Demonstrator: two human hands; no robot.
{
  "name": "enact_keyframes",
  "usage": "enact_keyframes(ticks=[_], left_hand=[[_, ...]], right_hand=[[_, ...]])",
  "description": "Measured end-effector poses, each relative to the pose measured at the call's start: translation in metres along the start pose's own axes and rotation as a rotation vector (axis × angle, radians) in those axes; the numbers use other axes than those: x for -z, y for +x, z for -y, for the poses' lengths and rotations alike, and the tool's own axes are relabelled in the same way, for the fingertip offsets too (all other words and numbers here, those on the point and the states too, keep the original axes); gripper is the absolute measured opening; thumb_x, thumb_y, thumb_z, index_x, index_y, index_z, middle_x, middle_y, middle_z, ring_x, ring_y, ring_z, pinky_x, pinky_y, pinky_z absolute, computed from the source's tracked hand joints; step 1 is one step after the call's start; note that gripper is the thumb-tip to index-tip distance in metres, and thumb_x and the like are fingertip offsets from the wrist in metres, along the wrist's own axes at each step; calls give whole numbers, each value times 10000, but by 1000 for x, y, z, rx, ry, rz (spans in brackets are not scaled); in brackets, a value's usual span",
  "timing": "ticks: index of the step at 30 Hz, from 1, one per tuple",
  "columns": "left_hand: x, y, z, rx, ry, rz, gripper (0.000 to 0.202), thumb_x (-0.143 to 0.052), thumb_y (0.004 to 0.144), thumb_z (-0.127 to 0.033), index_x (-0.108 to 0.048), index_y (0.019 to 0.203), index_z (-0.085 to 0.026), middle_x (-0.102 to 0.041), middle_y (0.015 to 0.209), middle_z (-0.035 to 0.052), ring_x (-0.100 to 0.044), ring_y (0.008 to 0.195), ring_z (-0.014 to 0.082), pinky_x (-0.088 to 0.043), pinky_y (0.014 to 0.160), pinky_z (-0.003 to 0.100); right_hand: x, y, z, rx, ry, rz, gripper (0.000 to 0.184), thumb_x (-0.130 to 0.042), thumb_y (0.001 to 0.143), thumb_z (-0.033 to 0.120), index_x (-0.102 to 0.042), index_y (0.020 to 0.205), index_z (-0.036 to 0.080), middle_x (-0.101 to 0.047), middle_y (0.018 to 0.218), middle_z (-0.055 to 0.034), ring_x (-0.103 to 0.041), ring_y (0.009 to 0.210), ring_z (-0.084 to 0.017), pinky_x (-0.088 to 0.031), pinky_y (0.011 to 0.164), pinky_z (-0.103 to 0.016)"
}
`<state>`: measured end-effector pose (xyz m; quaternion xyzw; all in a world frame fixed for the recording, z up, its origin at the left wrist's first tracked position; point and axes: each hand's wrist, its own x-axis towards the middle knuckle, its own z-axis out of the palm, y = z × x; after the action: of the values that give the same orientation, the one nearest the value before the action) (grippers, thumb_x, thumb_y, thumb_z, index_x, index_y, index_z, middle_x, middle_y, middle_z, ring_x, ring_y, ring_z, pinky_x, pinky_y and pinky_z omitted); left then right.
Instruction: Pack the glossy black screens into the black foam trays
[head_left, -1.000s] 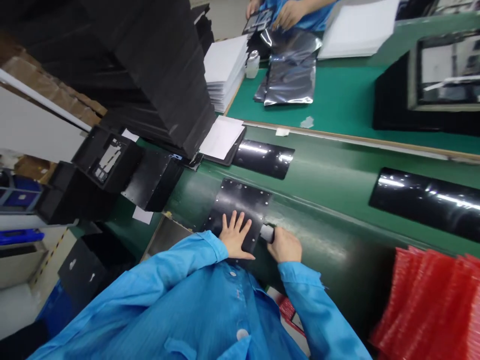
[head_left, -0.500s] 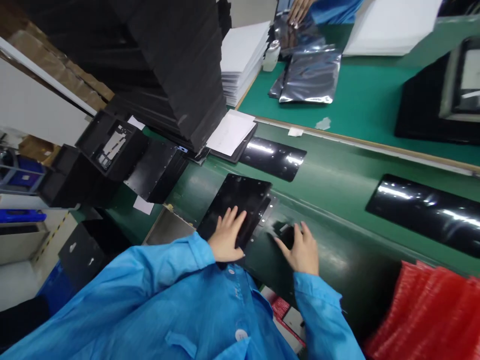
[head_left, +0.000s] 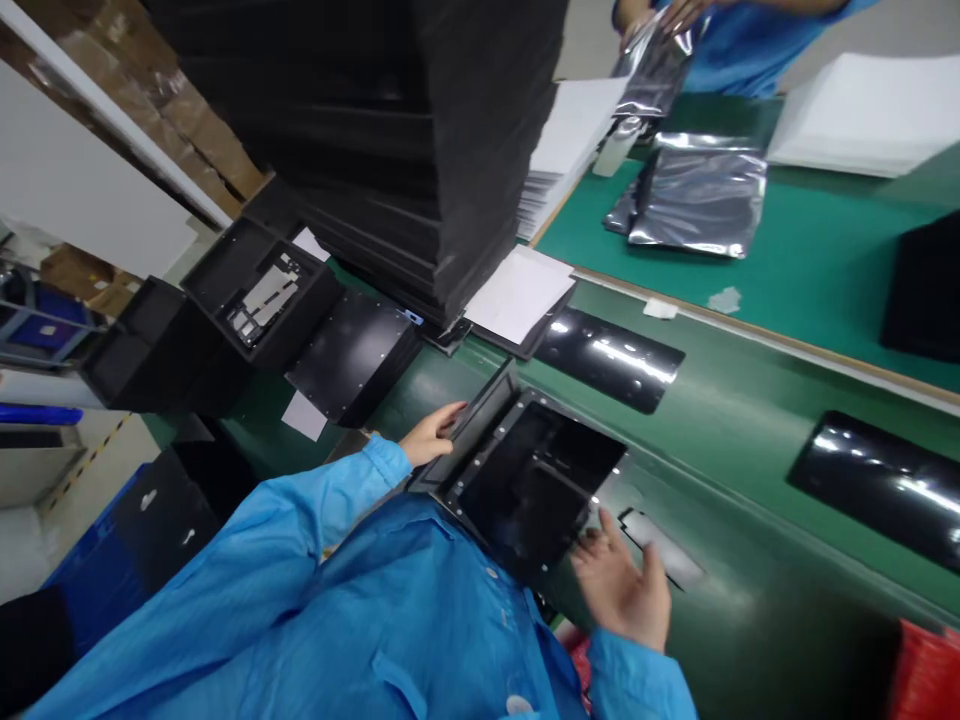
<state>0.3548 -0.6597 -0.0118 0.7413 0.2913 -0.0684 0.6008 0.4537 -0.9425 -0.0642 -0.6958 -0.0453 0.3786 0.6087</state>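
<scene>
The left hand (head_left: 429,437) contacts the raised rim of a black rectangular case (head_left: 529,490); whether that hand is clenched cannot be determined. The right hand (head_left: 621,592) is open, grasping nothing, just beside a pale grey strip (head_left: 660,547). The case sits tilted at the near edge of the green bench (head_left: 750,590), near a glossy black pad (head_left: 609,358).

Scene being filmed from the person's head, facing forward and down

The left hand (head_left: 431,437) and right hand (head_left: 619,590) are being framed from close above, past a blue smock (head_left: 300,580), with a green workbench (head_left: 750,520) beyond.
</scene>
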Motion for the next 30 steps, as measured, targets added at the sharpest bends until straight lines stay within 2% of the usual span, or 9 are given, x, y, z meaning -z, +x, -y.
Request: enact_keyframes(ticks=[3, 5, 8, 10, 12, 16, 21, 27, 30], left_hand=[[21, 3, 6, 56, 384, -179, 757, -571, 727, -215, -305, 1431, -131, -359, 1470, 148, -315, 1368, 285, -259, 1136, 453], [18, 0, 7, 72, 463, -202, 840, -666, 709, -321, -295, 1435, -115, -253, 1514, 172, -178, 1416, 304, -171, 1158, 491], [-4, -9, 5, 150, 40, 58, 794, -739, 654, -434, -460, 1335, -133, -427, 1418, 178, -348, 1344, 317, -323, 1087, 471], [-21, -16, 0, 210, -367, 242, 670, -744, 615, -533, -618, 1132, -126, -635, 1166, 151, -575, 1117, 309, -470, 927, 428], [-34, -23, -7, 247, -614, 262, 627, -763, 533, -600, -675, 907, -104, -696, 878, 102, -656, 856, 266, -517, 778, 380], [-32, -46, -24, 224, -567, -39, 518, -783, 504, -568, -680, 722, -110, -673, 692, 61, -632, 683, 211, -509, 671, 326], [7, -110, -36, 237, -198, -588, 375, -746, 534, -513, -705, 665, -165, -706, 689, 76, -656, 712, 273, -543, 672, 386], [55, -166, -38, 137, 138, -1164, 370, -695, 586, -513, -707, 703, -161, -726, 753, 84, -673, 784, 290, -549, 791, 426], [89, -170, -34, 95, 270, -1276, 382, -655, 621, -523, -696, 724, -157, -721, 746, 79, -669, 769, 274, -553, 764, 401]], right_hand=[[-18, 12, 27, -51, -142, -72, 651, -349, 776, 718, -607, 1064, 194, -668, 848, -114, -639, 802, -277, -523, 712, -411], [-34, 9, 41, -58, -289, -160, 582, -555, 677, 686, -625, 983, 196, -681, 886, -114, -625, 889, -309, -503, 788, -424], [-35, 0, 48, -60, -199, -103, 581, -596, 635, 696, -631, 945, 205, -690, 907, -114, -623, 931, -322, -482, 826, -445], [-13, 4, 46, -52, -31, 7, 632, -561, 589, 766, -635, 910, 227, -687, 907, -116, -628, 926, -337, -483, 802, -472], [20, 26, 46, -15, 102, 24, 660, -509, 564, 813, -620, 899, 255, -670, 985, -125, -614, 978, -352, -480, 791, -495], [72, 113, 57, -91, 163, -208, 433, -280, 844, 531, -545, 1004, 228, -560, 1188, -192, -574, 1084, -276, -471, 812, -447], [73, 203, 80, -408, 127, -249, 155, -390, 850, 313, -444, 749, 209, -585, 923, -161, -594, 748, -176, -469, 651, -345], [65, 234, 79, -445, -42, -471, 220, -617, 701, 306, -417, 667, 219, -495, 804, -104, -445, 593, -124, -377, 482, -342], [62, 234, 74, -138, -3, -455, 265, -688, 605, 286, -433, 616, 218, -513, 696, -88, -505, 570, -172, -417, 461, -372]])
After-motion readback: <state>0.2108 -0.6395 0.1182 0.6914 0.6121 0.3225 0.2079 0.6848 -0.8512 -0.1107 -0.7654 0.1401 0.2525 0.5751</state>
